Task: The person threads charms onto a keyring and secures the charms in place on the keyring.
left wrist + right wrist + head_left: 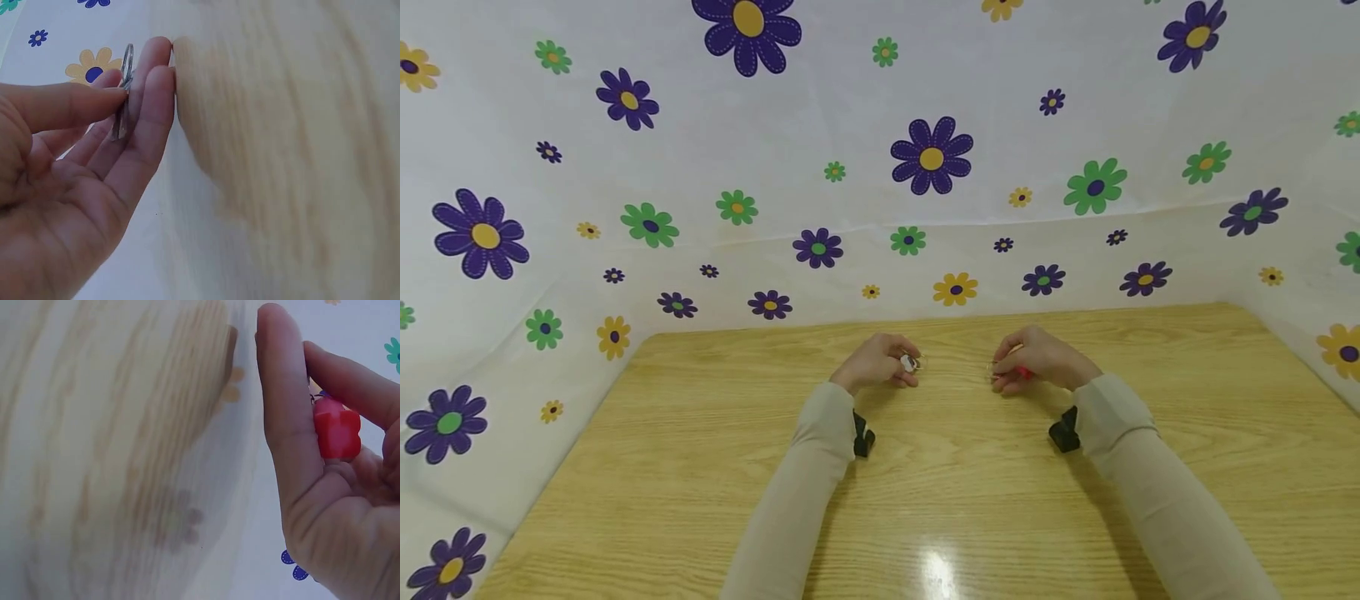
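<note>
In the left wrist view my left hand (94, 156) pinches a keychain (120, 122) between thumb and fingers, its metal ring (129, 59) sticking up past the thumb tip. The head view shows a white and dark charm (909, 363) on it. Opposite, my right hand (1030, 360) pinches a second keychain with a red charm (338, 431). Its ring is mostly hidden by the fingers in the right wrist view. Both hands are just over the wooden table (955, 467), apart from each other with a gap between them.
A white cloth (850, 108) printed with purple, green and yellow flowers hangs behind the table and at its sides. Dark wrist devices (1065, 431) sit below both cuffs. Light glares off the table near its front.
</note>
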Demonstrator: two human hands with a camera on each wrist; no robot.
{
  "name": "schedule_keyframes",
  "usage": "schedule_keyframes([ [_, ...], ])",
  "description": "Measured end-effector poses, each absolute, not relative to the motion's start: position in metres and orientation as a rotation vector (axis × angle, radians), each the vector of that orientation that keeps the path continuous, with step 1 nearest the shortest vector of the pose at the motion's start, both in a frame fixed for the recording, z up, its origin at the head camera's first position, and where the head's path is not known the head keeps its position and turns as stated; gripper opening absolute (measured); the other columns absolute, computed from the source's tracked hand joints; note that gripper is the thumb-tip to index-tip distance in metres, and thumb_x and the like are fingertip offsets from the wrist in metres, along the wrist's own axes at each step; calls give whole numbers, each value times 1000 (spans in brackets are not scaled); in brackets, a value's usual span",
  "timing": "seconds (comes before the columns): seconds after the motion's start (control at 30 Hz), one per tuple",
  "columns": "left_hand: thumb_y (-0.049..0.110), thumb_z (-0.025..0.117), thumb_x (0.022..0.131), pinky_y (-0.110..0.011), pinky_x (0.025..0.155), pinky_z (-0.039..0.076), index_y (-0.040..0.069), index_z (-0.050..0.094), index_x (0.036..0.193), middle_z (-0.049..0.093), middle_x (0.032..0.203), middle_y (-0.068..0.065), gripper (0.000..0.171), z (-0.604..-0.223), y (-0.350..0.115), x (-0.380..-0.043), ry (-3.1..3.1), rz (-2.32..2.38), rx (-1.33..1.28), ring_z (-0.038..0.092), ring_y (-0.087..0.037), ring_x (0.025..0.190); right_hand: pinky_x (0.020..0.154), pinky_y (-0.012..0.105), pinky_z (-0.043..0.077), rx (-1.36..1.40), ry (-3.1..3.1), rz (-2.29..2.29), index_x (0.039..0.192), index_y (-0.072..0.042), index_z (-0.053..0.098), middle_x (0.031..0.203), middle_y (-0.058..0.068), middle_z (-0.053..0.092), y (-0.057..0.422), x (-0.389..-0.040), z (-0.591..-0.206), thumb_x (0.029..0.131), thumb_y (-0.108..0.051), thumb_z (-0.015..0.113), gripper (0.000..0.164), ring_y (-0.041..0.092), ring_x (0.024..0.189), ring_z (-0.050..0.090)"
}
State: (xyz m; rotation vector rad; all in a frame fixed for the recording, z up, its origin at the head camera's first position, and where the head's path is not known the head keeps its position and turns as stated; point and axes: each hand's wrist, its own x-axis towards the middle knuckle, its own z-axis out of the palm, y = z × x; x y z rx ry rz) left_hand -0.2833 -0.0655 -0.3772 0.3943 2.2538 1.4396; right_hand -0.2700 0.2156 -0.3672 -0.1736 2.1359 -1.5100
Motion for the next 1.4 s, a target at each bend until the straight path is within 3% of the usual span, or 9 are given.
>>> schedule_keyframes([
  [0.23, -11, 50, 99, -25, 68, 59, -11, 63, 122, 68, 104, -19, 27, -379, -64, -283, 2238, 1481, 359, 71, -17, 76, 73, 31, 60, -157, 2080, -1528, 120, 21, 54, 92, 18, 73, 217, -270, -367, 97, 8, 59, 27, 21, 79, 74],
  [0.5, -9, 54, 100, -26, 65, 59, -13, 64, 115, 69, 93, -18, 19, -384, -64, -283, 2247, 1491, 363, 67, -13, 66, 74, 32, 60, -126, 2049, -1582, 122, 23, 53, 95, 19, 73, 216, -269, -370, 102, 5, 52, 27, 21, 81, 74],
  [0.8, -6, 55, 101, -27, 65, 59, -11, 65, 116, 70, 94, -17, 19, -382, -63, -283, 2241, 1472, 345, 67, -13, 66, 61, 23, 58, -190, 2125, -1533, 108, 21, 63, 81, 12, 71, 216, -267, -371, 102, 3, 55, 21, 12, 63, 69],
  [1.0, -6, 55, 101, -27, 66, 59, -11, 66, 115, 70, 92, -16, 18, -381, -63, -285, 2270, 1440, 372, 67, -13, 66, 47, 16, 43, -232, 2190, -1493, 94, 14, 67, 70, 6, 66, 217, -265, -370, 100, 0, 58, 18, 5, 51, 51],
  [1.4, -8, 55, 100, -28, 66, 59, -13, 64, 113, 69, 91, -16, 17, -376, -62, -281, 2253, 1429, 391, 66, -13, 65, 47, 17, 41, -237, 2175, -1519, 103, 10, 61, 76, 9, 67, 217, -264, -370, 97, 3, 55, 10, 7, 53, 48],
])
